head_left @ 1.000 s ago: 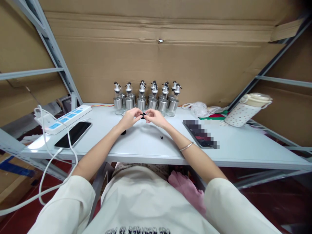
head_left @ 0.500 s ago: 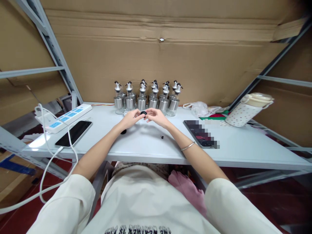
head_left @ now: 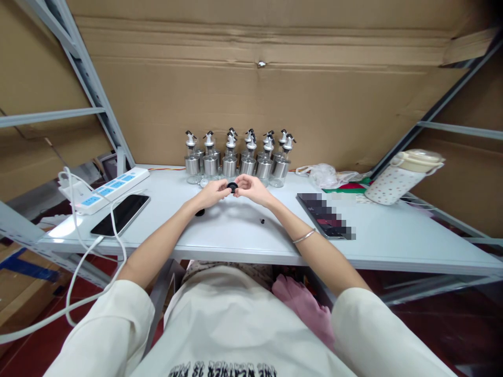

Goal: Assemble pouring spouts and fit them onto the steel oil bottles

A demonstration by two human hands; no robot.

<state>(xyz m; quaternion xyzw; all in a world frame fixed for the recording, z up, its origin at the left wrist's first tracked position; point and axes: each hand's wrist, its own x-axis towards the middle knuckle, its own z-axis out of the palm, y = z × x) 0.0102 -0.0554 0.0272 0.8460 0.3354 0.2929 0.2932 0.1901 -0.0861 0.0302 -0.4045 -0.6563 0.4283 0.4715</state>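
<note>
Between my two hands, above the middle of the table, is a small round black part (head_left: pixel 232 187); its exact kind is too small to make out. My left hand (head_left: pixel 212 193) pinches it from the left. My right hand (head_left: pixel 252 189) grips it from the right, thumb and fingers closed at its edge. A second black round piece (head_left: pixel 200 212) lies on the table beneath my left wrist. A tiny black piece (head_left: pixel 262 221) rests near my right forearm. A clear or whitish piece (head_left: pixel 203 183), partly hidden, lies just behind my left hand.
Several glass-and-steel bottles (head_left: pixel 230 166) with pourer tops stand behind my hands. On the left are a power strip (head_left: pixel 113 189), a phone (head_left: pixel 121 214) and white cables. To the right lie another phone (head_left: pixel 324 215), a plastic bag (head_left: pixel 324 175) and a tilted dotted flask (head_left: pixel 396 180).
The black part sits slightly lower and shows more of its round face. My hands stay in nearly the same place, with the right fingers shifted a little.
</note>
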